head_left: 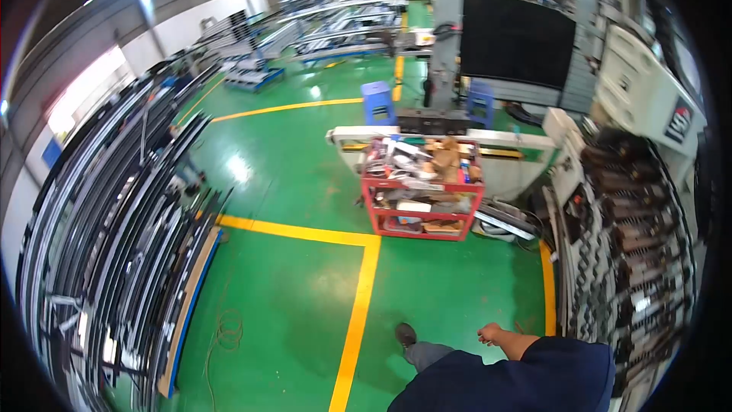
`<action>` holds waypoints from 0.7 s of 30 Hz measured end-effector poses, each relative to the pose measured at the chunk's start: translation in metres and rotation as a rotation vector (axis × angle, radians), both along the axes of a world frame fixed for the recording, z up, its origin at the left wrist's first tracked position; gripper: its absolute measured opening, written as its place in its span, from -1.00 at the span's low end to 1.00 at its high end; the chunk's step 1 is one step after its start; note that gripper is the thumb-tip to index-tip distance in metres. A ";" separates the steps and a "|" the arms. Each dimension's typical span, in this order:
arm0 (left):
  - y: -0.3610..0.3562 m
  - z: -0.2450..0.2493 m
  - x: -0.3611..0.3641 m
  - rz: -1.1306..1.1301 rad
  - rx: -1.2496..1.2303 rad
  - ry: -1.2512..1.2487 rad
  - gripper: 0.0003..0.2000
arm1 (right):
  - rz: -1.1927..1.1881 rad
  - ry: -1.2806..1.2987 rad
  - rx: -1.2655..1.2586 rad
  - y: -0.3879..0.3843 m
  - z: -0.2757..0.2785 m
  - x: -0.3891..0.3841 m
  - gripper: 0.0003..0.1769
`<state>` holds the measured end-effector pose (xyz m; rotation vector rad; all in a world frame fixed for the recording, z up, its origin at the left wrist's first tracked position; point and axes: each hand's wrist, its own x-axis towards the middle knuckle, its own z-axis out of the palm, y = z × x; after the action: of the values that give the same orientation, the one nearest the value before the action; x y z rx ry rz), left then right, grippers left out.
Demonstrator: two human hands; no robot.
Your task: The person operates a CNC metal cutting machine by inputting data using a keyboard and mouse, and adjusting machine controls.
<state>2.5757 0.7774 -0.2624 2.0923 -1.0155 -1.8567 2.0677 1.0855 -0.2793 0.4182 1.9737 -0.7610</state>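
Note:
My right hand [490, 333] hangs low in front of my body at the bottom of the head view. Its fingers are loosely bent with the tips a little apart, and I see nothing in them. Below it is my dark blue clothing [503, 385]; one shoe [406, 333] is on the green floor [290, 313] to the hand's left. The hand touches nothing. Nearest to it are the floor and a yellow line [548, 290] on the right. My left hand is out of view.
A red cart [374, 214] loaded with tools and parts stands ahead. Long metal profiles [114, 236] fill a rack on the left, where a person [179, 156] is partly visible. A machine with dark rollers [625, 236] lines the right. A blue stool [377, 103] stands behind the cart.

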 end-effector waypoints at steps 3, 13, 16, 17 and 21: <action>-0.067 -0.011 -0.042 0.057 0.009 -0.003 -0.75 | 0.015 0.020 -0.013 -0.079 0.002 -0.043 -0.78; -0.313 0.045 -0.145 0.230 -0.171 0.071 -0.78 | 0.355 0.128 -0.343 -0.496 -0.028 -0.136 -0.69; -0.387 0.054 -0.175 0.245 -0.205 0.092 -0.79 | 0.581 0.221 -0.505 -0.652 -0.018 -0.150 -0.78; -0.416 0.055 -0.186 0.243 -0.214 0.099 -0.79 | 0.671 0.253 -0.564 -0.698 -0.012 -0.156 -0.78; -0.546 0.054 -0.230 0.191 -0.237 0.119 -0.80 | 0.751 0.357 -0.730 -0.838 0.040 -0.165 -0.81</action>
<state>2.3460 0.2316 -0.2087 1.8495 -0.9216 -1.6582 1.9024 0.2474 -0.2393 -0.8927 1.7903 -1.0068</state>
